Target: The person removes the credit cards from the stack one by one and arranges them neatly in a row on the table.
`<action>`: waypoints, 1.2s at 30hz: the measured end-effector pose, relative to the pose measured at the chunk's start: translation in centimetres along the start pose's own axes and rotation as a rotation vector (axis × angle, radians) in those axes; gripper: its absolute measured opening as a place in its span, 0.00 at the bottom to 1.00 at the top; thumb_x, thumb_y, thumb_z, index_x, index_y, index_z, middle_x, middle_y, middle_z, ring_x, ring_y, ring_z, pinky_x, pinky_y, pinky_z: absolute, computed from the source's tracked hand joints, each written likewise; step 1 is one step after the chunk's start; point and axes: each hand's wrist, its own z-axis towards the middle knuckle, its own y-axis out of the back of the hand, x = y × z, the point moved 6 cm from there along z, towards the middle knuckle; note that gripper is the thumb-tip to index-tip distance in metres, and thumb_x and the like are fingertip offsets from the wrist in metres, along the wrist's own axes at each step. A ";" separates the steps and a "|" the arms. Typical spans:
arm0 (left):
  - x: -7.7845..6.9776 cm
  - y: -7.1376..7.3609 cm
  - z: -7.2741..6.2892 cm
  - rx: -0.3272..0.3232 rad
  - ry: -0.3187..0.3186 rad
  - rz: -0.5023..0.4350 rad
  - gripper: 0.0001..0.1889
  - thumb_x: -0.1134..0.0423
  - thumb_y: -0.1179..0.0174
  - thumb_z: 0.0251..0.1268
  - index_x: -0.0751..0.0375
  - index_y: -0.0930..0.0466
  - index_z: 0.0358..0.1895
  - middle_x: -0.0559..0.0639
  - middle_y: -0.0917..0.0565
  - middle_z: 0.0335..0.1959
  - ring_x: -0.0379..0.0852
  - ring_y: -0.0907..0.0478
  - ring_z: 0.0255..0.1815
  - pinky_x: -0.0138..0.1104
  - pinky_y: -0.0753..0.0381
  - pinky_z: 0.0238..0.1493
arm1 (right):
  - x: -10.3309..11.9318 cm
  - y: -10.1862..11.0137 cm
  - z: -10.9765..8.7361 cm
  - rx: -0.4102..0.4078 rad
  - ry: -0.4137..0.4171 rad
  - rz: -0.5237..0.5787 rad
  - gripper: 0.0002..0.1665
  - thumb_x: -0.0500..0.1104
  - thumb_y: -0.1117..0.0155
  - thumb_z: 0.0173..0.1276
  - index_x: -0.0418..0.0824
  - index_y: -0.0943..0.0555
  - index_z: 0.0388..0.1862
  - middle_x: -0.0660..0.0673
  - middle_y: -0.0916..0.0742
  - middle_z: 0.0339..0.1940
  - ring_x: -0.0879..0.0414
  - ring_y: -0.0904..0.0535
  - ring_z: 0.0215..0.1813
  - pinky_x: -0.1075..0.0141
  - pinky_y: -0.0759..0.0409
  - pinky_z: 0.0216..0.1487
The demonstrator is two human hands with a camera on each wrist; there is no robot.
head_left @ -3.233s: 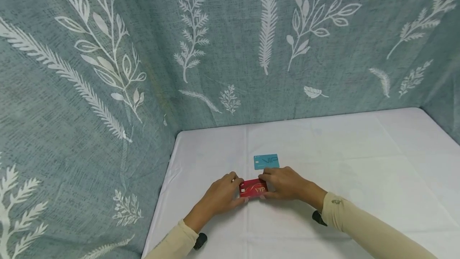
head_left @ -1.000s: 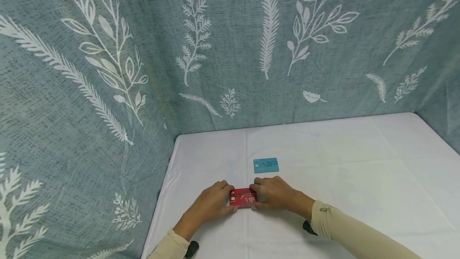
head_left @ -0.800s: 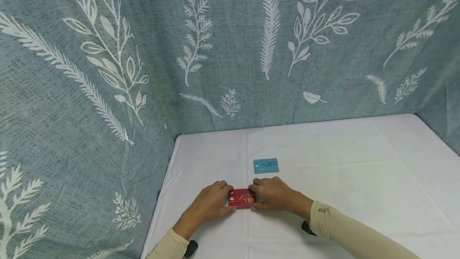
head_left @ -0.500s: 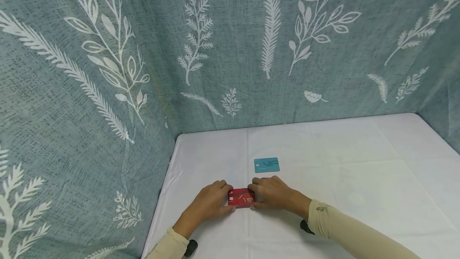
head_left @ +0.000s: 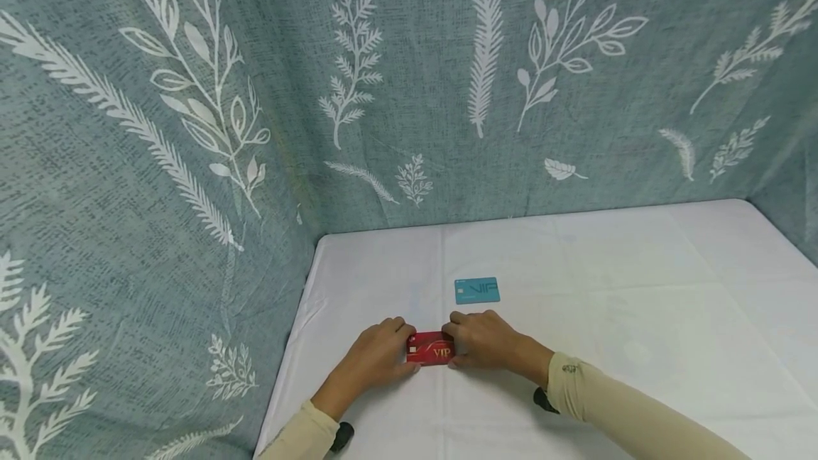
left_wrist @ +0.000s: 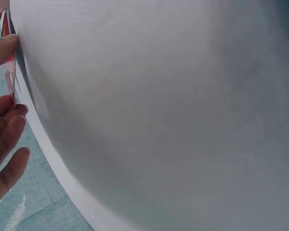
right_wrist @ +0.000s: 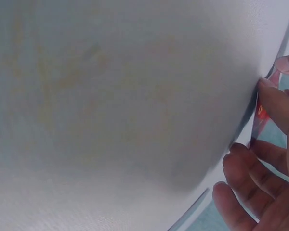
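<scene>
A red VIP card [head_left: 429,348] with gold lettering and a chip lies level between my two hands. My left hand [head_left: 377,353] grips its left end, thumb at the near edge and fingers at the far edge. On the opposite end, my right hand [head_left: 488,341] pinches the card the same way. In the left wrist view the red card [left_wrist: 9,72] shows edge-on between thumb and fingers, just above the cloth. The right wrist view shows the card [right_wrist: 261,113] held likewise. Behind the right hand, a blue VIP card [head_left: 476,290] lies flat on the table.
A white cloth covers the table [head_left: 626,318]. A grey-green curtain [head_left: 434,77] with white leaf prints hangs along its back and left sides. Small black wrist devices [head_left: 343,437] show under both sleeves.
Over the last three seconds both hands have shifted the red card slightly left and nearer, away from the blue card. During the last second hands and card look nearly still; the view shifts slightly.
</scene>
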 end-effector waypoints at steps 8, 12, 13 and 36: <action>-0.2 0.3 0.0 0.002 0.011 -0.010 0.27 0.46 0.23 0.49 0.57 0.17 0.50 0.46 0.19 0.36 0.38 0.28 0.33 0.29 0.22 0.35 | 0.0 -0.1 0.0 -0.012 -0.004 0.008 0.32 0.60 0.22 0.56 0.44 0.16 0.54 0.50 0.13 0.40 0.63 0.19 0.33 0.73 0.21 0.32; -0.2 0.3 0.0 0.008 0.021 -0.016 0.28 0.47 0.22 0.48 0.58 0.17 0.50 0.46 0.19 0.37 0.38 0.27 0.33 0.30 0.20 0.36 | -0.1 -0.3 0.0 -0.006 -0.014 0.018 0.31 0.60 0.22 0.56 0.44 0.16 0.53 0.51 0.14 0.38 0.65 0.21 0.32 0.74 0.21 0.31; -0.2 0.3 0.1 0.007 0.022 -0.016 0.28 0.47 0.22 0.48 0.58 0.17 0.50 0.46 0.19 0.37 0.38 0.27 0.33 0.30 0.20 0.36 | -0.1 -0.3 0.0 -0.001 -0.019 0.022 0.31 0.60 0.22 0.56 0.44 0.16 0.53 0.51 0.14 0.38 0.65 0.21 0.32 0.74 0.21 0.31; -0.2 -0.1 0.3 0.047 0.044 -0.019 0.29 0.47 0.21 0.47 0.59 0.16 0.51 0.46 0.19 0.36 0.38 0.28 0.33 0.29 0.22 0.35 | -0.1 -0.2 0.0 -0.012 -0.033 0.048 0.31 0.58 0.22 0.56 0.43 0.15 0.54 0.50 0.13 0.40 0.62 0.17 0.35 0.72 0.18 0.35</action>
